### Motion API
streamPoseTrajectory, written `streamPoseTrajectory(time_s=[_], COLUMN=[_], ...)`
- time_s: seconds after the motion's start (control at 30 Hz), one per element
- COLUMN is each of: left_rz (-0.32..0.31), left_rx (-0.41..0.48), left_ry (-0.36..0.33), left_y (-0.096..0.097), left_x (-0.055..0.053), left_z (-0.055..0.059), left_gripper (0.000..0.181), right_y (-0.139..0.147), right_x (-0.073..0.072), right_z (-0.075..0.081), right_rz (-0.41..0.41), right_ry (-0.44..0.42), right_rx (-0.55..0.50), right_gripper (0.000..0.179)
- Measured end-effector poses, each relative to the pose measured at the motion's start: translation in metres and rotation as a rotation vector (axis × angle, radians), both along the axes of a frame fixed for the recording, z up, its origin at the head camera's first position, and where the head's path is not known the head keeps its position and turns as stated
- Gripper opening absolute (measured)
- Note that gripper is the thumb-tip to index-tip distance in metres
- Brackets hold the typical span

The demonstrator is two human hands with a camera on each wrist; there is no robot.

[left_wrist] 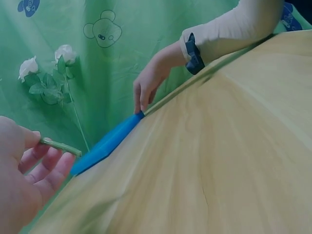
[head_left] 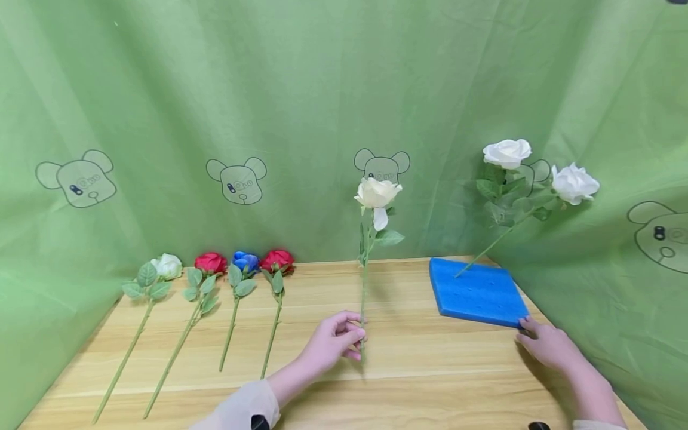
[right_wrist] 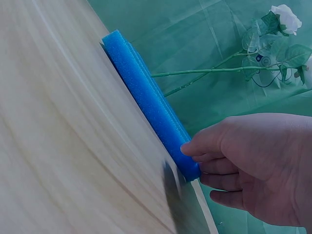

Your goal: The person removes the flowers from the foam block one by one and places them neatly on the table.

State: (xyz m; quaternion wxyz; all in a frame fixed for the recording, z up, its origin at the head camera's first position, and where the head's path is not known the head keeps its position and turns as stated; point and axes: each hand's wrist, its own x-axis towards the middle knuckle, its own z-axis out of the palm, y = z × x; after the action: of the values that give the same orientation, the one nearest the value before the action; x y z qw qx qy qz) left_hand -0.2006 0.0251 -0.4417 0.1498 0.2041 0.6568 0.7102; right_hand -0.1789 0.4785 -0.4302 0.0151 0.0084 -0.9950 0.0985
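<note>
- The left hand (head_left: 332,343) has its grip closed on the cream rose (head_left: 377,194): thumb and fingers pinch the stem near its lower end.
- The cream rose is above the worktop (head_left: 419,358), between the row of lying roses and the foam (head_left: 481,292). It is almost upright, with the bloom on top; the low pinch probably leaves petals and leaves untouched.
- The short cut end of the stem comes out beyond the fingers, as the left wrist view shows.
- The right hand (head_left: 548,345) has its grip on the near right corner of the foam, the thumb against the fingers. This seems to serve for steadying, because the foam is a light-looking slab.
- The foam lies flat on the right part of the worktop, near the curtain (head_left: 322,89). Two white roses (head_left: 507,154) stand in it, and one leans to the right; the foam apparently supports them.
- On the left lie a pale rose (head_left: 166,266), two red roses (head_left: 210,263) and a blue rose (head_left: 246,261). Their blooms are toward the curtain and their stems toward the person, perhaps for easy reach.
</note>
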Motion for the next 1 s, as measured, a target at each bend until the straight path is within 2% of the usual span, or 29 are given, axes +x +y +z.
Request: streamPoseTrajectory(time_s=[0.3, 0.57, 1.0], left_rz=[0.01, 0.025, 0.048], left_rx=[-0.014, 0.014, 0.034], left_ry=[-0.084, -0.188, -0.304], left_y=[-0.024, -0.039, -0.062], left_x=[0.002, 0.003, 0.008], left_z=[-0.006, -0.011, -0.022], left_gripper=[0.033, 0.038, 0.044], right_y=[-0.001, -0.001, 0.001], right_x=[0.0, 0.001, -0.001], right_z=[0.001, 0.0, 0.001], right_rz=[-0.002, -0.006, -0.004], right_ry=[-0.008, -0.029, -0.018], right_rx=[0.003, -0.004, -0.006], right_gripper=[0.052, 0.054, 0.053])
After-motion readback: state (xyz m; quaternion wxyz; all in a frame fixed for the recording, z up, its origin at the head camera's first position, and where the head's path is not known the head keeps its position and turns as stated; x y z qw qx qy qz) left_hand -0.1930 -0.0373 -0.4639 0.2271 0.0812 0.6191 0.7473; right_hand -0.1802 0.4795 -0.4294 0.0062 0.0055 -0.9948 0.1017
